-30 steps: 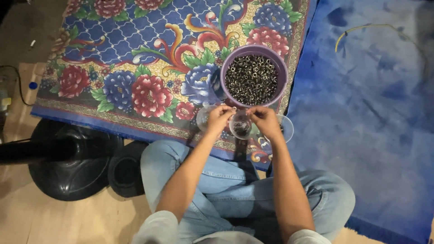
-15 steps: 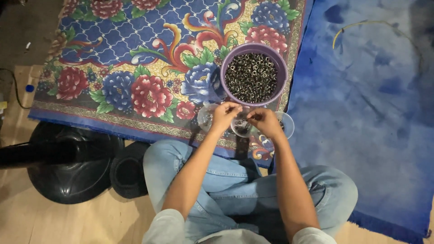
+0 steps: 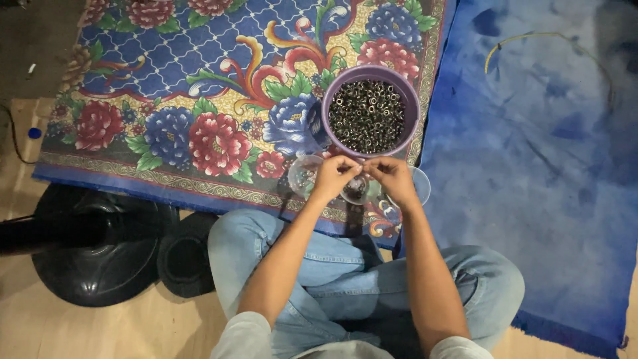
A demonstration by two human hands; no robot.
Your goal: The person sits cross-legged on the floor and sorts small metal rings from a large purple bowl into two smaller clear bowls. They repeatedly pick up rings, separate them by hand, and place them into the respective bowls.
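Small metal rings fill the purple bowl (image 3: 370, 116) on the flowered rug (image 3: 199, 100), within easy reach of the left hand (image 3: 334, 176) and right hand (image 3: 393, 178), whose fingertips pinch together over clear cups (image 3: 302, 174), their contents too small to tell.

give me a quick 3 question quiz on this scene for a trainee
1. True or false: the purple bowl is filled with small metal rings.
2. Where do the left hand and right hand meet? A) inside the purple bowl B) over the small clear cups just in front of it C) on the black fan base
3. What does the purple bowl stand on?

Key:
1. True
2. B; the fingertips come together above the cups, and whatever they pinch is too small to tell.
3. The floral rug, near its edge beside the blue mat.
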